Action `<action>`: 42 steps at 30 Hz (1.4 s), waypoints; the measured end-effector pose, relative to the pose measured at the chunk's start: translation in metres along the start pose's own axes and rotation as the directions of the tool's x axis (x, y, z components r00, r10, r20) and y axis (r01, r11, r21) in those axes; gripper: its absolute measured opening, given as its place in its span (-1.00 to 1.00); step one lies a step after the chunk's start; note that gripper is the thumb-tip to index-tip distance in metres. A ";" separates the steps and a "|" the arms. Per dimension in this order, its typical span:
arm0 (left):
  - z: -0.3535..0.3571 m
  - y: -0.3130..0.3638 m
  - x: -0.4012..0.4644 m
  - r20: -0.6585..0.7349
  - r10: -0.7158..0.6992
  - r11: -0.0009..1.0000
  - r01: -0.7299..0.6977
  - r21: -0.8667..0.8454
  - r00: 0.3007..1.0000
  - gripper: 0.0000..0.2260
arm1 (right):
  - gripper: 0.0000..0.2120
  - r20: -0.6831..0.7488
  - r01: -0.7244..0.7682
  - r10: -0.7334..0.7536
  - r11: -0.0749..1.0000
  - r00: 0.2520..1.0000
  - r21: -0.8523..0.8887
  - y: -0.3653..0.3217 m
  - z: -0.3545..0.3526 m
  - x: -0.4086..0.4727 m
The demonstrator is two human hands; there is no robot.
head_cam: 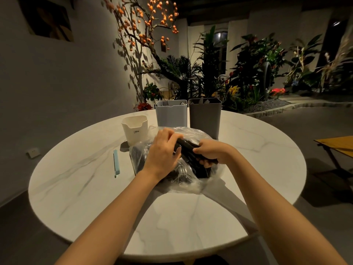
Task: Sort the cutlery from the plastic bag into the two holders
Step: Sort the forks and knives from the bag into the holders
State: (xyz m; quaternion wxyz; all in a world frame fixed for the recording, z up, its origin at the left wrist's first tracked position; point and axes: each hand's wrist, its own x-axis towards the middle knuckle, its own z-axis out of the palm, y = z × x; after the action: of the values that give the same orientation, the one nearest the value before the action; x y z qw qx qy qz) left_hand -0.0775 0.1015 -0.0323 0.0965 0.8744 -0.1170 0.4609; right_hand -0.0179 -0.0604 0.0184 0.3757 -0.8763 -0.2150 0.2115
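Observation:
A clear plastic bag full of black-handled cutlery lies in the middle of the round white marble table. My left hand lies on top of the bag with its fingers curled round the dark bundle. My right hand grips the same bundle of handles from the right. Behind the bag stand a light blue-grey holder and a dark grey holder; both show cutlery tips at the rim.
A smaller cream holder marked CRBW stands left of the bag. A light blue bag clip lies on the table further left. A wooden side table is at the right, plants behind.

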 end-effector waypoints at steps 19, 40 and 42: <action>0.008 -0.005 -0.004 0.475 -0.254 0.958 0.287 0.004 0.842 -0.63 | -0.69 -0.027 -0.104 0.102 0.991 0.994 -0.083 -0.005 0.003 0.022; 0.004 -0.005 0.015 0.331 -0.328 0.939 0.345 0.009 0.885 -0.52 | -0.88 -0.001 0.064 -0.065 0.985 0.998 -0.160 0.003 -0.014 -0.001; 0.006 -0.006 0.014 0.392 -0.369 0.917 0.400 0.004 0.843 -0.50 | -0.93 0.032 0.064 -0.063 0.998 0.997 -0.012 0.009 -0.014 -0.001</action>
State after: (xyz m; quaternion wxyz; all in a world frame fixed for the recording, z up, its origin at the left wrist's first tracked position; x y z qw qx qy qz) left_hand -0.0630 0.1037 -0.0243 0.1961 0.9487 0.0262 0.2465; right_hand -0.0093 -0.0743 0.0203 0.3732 -0.8680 -0.2499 0.2117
